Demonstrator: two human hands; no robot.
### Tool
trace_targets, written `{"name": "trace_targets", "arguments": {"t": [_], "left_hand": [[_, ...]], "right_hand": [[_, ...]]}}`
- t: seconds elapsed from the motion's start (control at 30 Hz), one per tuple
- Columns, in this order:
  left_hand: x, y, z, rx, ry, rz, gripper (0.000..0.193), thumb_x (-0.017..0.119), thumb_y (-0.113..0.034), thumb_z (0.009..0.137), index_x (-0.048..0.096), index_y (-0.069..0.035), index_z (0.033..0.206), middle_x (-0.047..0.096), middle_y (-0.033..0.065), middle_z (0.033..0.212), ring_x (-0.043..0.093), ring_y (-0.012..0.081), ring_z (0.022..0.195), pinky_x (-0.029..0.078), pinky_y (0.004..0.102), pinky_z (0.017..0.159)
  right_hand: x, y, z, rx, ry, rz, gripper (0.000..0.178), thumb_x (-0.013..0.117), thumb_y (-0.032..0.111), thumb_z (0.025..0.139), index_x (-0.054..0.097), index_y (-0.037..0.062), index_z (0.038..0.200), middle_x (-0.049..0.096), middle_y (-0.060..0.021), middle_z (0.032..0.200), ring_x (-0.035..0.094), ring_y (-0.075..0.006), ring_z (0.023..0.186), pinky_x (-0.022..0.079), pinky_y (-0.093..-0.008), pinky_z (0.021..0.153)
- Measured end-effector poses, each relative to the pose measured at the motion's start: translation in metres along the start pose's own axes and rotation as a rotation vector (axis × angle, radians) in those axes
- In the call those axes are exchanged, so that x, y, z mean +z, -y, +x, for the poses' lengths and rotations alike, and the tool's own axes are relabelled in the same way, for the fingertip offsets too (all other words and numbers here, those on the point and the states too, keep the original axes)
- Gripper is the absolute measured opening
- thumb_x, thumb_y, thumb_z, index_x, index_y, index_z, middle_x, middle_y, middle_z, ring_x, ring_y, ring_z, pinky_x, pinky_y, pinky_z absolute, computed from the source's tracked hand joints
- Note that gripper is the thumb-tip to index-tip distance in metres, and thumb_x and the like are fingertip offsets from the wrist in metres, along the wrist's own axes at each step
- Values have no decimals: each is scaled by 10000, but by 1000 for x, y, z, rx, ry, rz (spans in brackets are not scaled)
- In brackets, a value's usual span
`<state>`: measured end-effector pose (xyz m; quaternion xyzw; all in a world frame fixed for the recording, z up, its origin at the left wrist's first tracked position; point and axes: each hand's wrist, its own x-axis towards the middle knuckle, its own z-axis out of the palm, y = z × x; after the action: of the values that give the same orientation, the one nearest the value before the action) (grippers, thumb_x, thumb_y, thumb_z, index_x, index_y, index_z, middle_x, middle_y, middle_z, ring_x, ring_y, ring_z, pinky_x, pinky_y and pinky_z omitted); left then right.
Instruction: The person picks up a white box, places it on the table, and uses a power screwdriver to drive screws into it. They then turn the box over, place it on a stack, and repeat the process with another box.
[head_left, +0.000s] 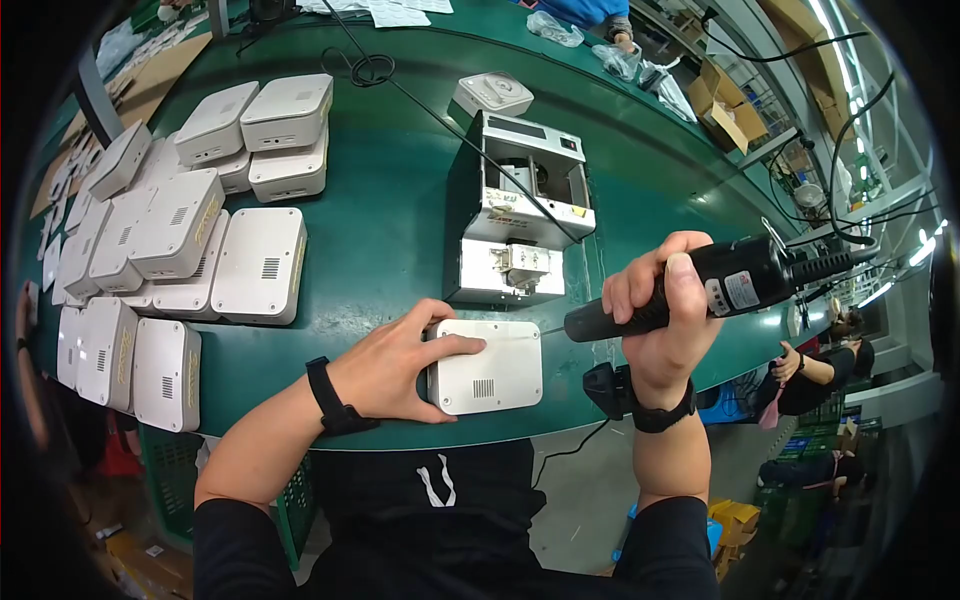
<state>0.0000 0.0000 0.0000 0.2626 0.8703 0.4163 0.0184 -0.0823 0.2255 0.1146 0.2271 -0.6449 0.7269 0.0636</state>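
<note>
My left hand (400, 365) rests on the left edge of a white rectangular casing (490, 368) that lies flat near the front edge of the green table (390, 210). Its fingers lie over the casing's top left corner. My right hand (665, 310) is closed around a black electric screwdriver (690, 290), held level above the table just right of the casing, tip pointing left. A coiled cable runs from the tool's rear toward the upper right.
Several white casings (180, 250) lie stacked and in rows on the left of the table. A white and black machine (520, 215) stands behind the casing, with a small white device (492, 93) beyond it. Another person (820, 370) stands at the lower right.
</note>
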Motion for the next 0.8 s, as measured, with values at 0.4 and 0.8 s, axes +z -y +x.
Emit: {"name": "trace_targets", "arguments": {"t": [0.4, 0.8], "left_hand": [[3, 4, 3, 17, -43, 10, 759, 871, -333, 608, 555, -212, 1288, 423, 142, 1248, 568, 327, 1055, 525, 405, 882], [5, 1, 0, -6, -50, -25, 753, 887, -299, 587, 582, -205, 1269, 434, 139, 1228, 561, 341, 1070, 507, 401, 906]], "right_hand": [[-12, -29, -2, 26, -121, 85, 167, 512, 225, 928, 464, 66, 915, 454, -47, 604, 420, -144, 448, 407, -323, 468], [11, -2, 10, -36, -16, 174, 161, 520, 212, 923, 464, 62, 908, 462, -52, 607, 436, -150, 466, 420, -329, 496]]}}
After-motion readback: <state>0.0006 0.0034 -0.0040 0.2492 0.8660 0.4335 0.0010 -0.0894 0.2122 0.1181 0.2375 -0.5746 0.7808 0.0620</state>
